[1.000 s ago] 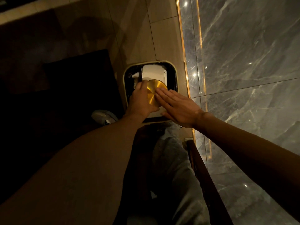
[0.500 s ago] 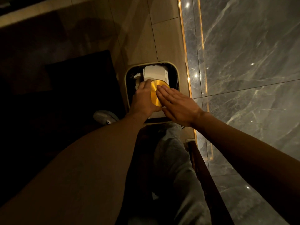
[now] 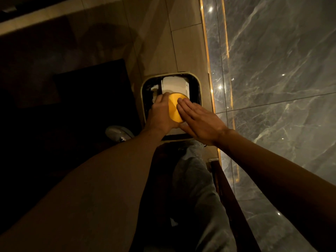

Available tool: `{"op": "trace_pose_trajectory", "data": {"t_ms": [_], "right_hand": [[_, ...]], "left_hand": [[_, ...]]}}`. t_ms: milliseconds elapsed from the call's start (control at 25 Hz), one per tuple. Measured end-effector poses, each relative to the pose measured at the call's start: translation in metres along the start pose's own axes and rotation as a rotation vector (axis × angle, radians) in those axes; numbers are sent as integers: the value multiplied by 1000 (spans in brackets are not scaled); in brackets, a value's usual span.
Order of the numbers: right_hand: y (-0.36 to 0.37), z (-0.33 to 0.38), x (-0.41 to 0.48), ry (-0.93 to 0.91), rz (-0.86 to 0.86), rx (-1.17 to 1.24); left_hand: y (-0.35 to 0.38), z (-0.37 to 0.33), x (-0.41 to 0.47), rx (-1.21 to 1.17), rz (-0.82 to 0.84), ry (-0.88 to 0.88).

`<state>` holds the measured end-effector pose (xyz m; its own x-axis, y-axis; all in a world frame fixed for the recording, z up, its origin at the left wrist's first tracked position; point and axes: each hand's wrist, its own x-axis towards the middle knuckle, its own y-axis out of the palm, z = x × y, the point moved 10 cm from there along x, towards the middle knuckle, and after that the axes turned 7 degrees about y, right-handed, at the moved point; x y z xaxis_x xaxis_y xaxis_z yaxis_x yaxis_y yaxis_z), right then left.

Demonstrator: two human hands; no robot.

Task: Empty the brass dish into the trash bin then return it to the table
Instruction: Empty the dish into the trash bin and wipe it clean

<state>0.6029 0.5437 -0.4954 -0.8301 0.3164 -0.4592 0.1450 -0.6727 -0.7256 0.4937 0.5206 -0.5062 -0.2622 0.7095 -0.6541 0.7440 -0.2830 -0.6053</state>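
A person's left hand [image 3: 161,113] is gripping the round, polished brass dish [image 3: 174,108] by its left edge, fingers curled over the rim, and is holding it tipped on its side directly above the trash bin. The right hand [image 3: 200,122] is lying flat and spread, fingers pressed together against the dish's golden face, clasping nothing; it appears to be patting or wiping the surface to knock the contents loose.

Below the hands, the square bin with rounded corners, a pale rim and a dark liner [image 3: 197,82] is standing on tan floor tiles [image 3: 181,51], just beside a grey marble wall [image 3: 272,88] edged with a glowing gold strip. A white boxy piece of rubbish [image 3: 174,84] is already lying inside. The person's grey trouser leg [image 3: 196,179] and a pale shoe [image 3: 119,133] are showing near the bin, with a dark rug [image 3: 81,91] to the left.

Judging by the pose, the emptying step is under way and the return to the table is not yet begun; the table is not in view.

The hazard here is the one-sided grip: smooth metal held by a single edge could slide out under the pressure of the flat right hand and drop into the bin. Residue could also cling to the dish, or spill past the rim onto the tiles if the dish is drifting off centre.

No brand, label or writing is legible anywhere in the dim light.
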Motion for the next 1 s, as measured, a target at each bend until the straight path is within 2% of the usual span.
{"op": "trace_pose_trajectory", "data": {"t_ms": [80,200,400,520,640,760,1000], "right_hand": [[13,0,-1,-14,96,-9],[5,1,4,15,63,79],[-1,-22,0,320,104,681],[-14,-23,-2,365,89,829],[-23,-30,2,372,47,993],[-25,-41,3,417,28,1074],[-25,-64,-9,589,-55,1198]], "left_hand": [[3,2,-2,7,24,-16],[3,6,-7,-41,-2,-67],[-1,13,-9,-110,-26,-131],[-4,15,-7,-159,-26,-159],[2,21,-10,-366,-28,-277],[13,26,-14,-520,15,-385],[16,12,-22,-711,88,-416]]}}
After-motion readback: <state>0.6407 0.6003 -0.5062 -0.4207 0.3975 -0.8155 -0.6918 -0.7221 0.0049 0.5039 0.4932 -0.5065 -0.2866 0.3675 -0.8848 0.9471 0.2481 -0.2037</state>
